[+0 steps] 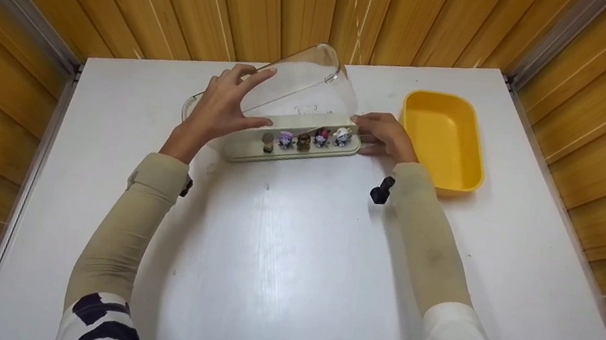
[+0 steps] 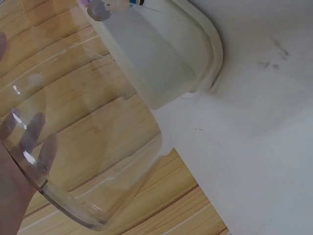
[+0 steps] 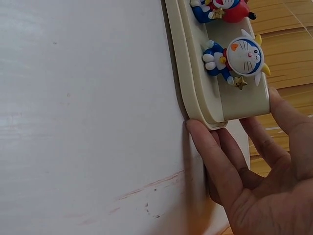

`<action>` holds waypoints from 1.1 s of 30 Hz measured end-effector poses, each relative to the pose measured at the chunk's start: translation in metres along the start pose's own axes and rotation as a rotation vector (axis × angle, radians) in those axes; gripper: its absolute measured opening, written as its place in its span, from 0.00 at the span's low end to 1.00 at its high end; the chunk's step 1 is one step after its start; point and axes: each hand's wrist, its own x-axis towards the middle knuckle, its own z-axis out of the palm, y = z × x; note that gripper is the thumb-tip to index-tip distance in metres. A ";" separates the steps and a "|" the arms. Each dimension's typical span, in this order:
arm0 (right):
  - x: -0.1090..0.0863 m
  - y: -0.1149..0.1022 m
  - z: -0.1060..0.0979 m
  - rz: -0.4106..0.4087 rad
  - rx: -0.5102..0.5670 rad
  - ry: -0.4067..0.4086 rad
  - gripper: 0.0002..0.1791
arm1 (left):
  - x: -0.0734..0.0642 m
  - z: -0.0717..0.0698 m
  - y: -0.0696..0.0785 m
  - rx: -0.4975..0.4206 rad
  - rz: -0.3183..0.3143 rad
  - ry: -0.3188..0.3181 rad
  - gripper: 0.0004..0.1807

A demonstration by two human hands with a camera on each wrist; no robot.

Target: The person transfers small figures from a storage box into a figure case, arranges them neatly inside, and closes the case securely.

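Note:
A cream display stand (image 1: 247,148) with a raised back step lies on the white table. Several small cartoon figurines (image 1: 321,137) are lined up along it; a white-headed blue one (image 3: 244,56) is nearest the right end. Behind the stand, a clear plastic cover (image 1: 306,80) is tilted up. My left hand (image 1: 222,104) grips the cover at its left side, thumb and forefinger spread apart; its fingers (image 2: 33,132) show through the clear plastic. My right hand (image 1: 387,134) holds the stand's right end, thumb at the back step's corner and forefinger at the front rim.
To the right of my right hand stands a yellow plastic tub (image 1: 444,144). Wood-plank walls (image 1: 301,6) close in the table's back and sides. A black wrist mount (image 1: 382,191) sticks out from my right sleeve.

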 end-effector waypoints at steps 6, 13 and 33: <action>-0.001 0.002 0.001 -0.009 0.006 0.001 0.37 | 0.006 -0.001 0.008 0.033 0.034 -0.032 0.52; -0.004 0.001 0.000 -0.008 0.013 -0.001 0.41 | 0.015 0.005 0.015 0.065 0.058 -0.086 0.51; -0.002 0.008 0.003 -0.090 0.045 -0.060 0.30 | 0.021 0.015 0.013 0.092 0.046 -0.147 0.50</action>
